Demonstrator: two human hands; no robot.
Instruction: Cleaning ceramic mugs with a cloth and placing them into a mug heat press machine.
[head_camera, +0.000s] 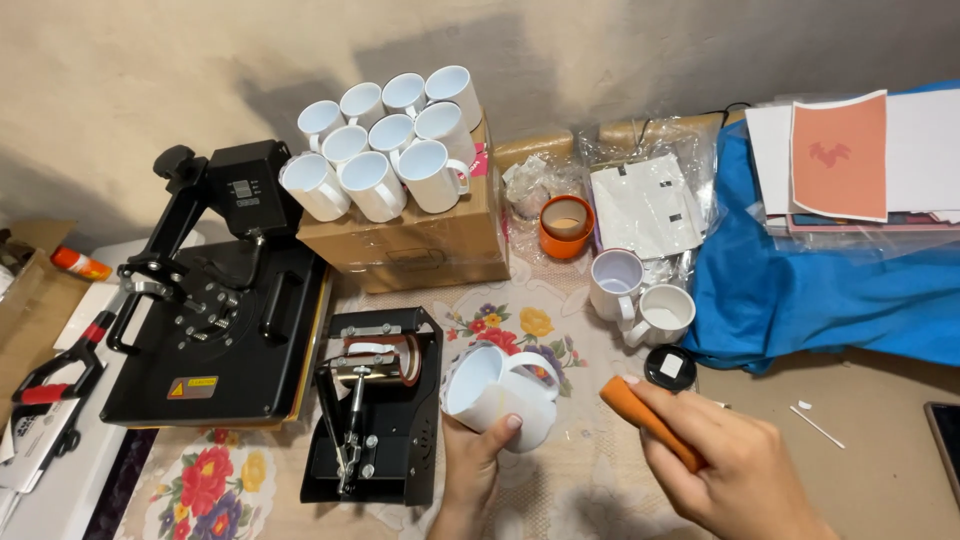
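Note:
My left hand grips a white mug from below, tilted on its side with its handle toward the right. My right hand is closed on an orange strip that points toward the mug, its tip a short way from the handle. Just left of the mug sits a black mug heat press with its clamp lever forward.
A flat black heat press stands at left. Several white mugs lie on a cardboard box. Two more white mugs, an orange tape roll, a black lid, blue cloth and printed sheets lie behind and right.

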